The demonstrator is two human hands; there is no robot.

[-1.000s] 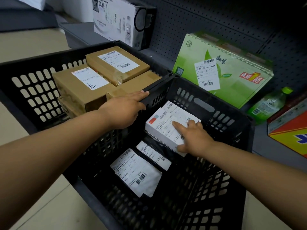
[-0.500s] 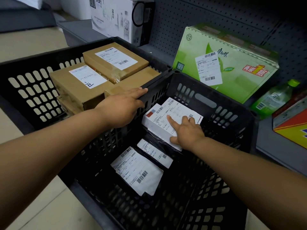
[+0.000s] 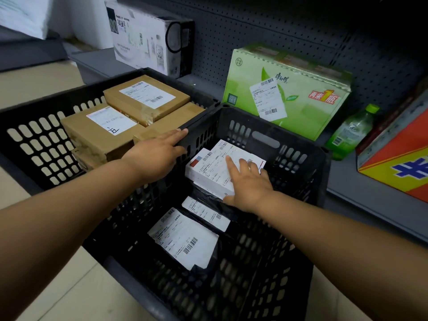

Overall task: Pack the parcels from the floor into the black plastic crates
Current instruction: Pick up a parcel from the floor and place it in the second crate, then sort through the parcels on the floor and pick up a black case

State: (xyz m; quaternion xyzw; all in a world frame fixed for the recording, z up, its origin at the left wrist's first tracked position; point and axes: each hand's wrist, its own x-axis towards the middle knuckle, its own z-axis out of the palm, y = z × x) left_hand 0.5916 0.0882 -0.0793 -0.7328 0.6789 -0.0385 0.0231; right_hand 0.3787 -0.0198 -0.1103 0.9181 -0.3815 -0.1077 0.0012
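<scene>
Two black plastic crates stand side by side on the floor. The left crate (image 3: 34, 144) holds several brown cardboard parcels (image 3: 102, 133). The right crate (image 3: 289, 158) holds a white boxed parcel (image 3: 208, 170) at its far side and black bagged parcels with white labels (image 3: 183, 239) on its bottom. My left hand (image 3: 155, 156) rests flat on the rim between the crates, fingers straight. My right hand (image 3: 250, 184) lies on top of the white parcel with fingers spread and the thumb at its near edge.
Behind the crates a low grey shelf (image 3: 370, 193) with a pegboard back carries a green drinks carton (image 3: 289, 93), a white carton (image 3: 148, 35), a green bottle (image 3: 352, 133) and a red-and-yellow box (image 3: 398, 158). Beige floor tiles (image 3: 69, 293) lie in front.
My right hand has pushed the white parcel a little further toward the crate's far-left corner. The left hand has stayed on the rim.
</scene>
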